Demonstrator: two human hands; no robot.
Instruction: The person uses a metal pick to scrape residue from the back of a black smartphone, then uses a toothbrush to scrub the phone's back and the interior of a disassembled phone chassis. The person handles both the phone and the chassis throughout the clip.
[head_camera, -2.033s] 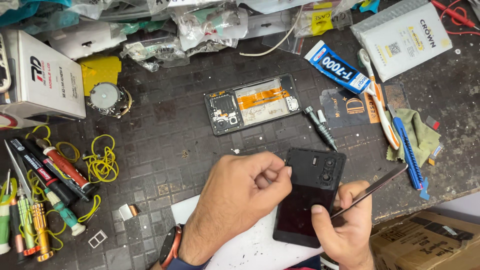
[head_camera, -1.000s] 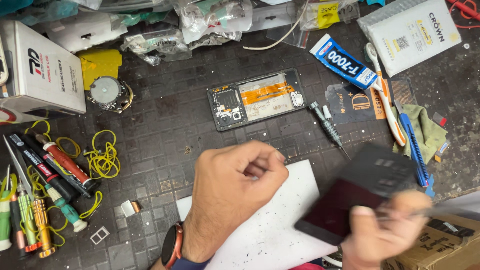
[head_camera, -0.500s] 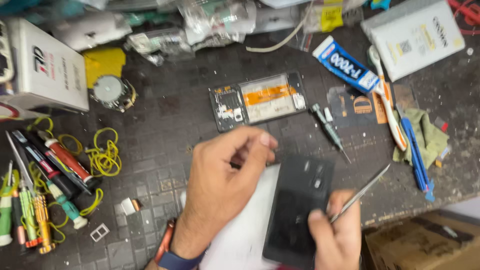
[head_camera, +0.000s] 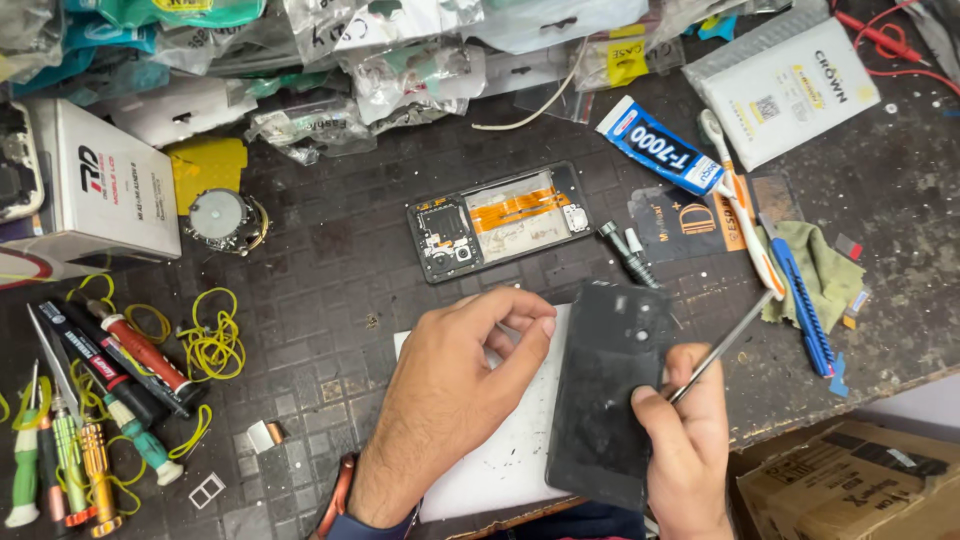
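The right hand is closed on two things at once: its thumb presses on the right edge of a black phone back cover, and its fingers pinch a thin metal tool that slants up and to the right from the cover. The left hand sits just left of the cover, curled, thumb and forefinger drawn together near the cover's upper left corner; whether they nip anything there is hard to tell.

The cover stands long axis near upright in the view, its camera end pointing away from the person, leaning slightly right. Its left half lies over a white sheet (speckled with dark bits).

Above the cover lies one opened phone, long axis running across, orange ribbon showing. Up and right of the cover are one blue glue tube and one white box. Right of it lie one blue knife and a green cloth. Far left of the cover lie a cluster of screwdrivers and several yellow rubber bands.
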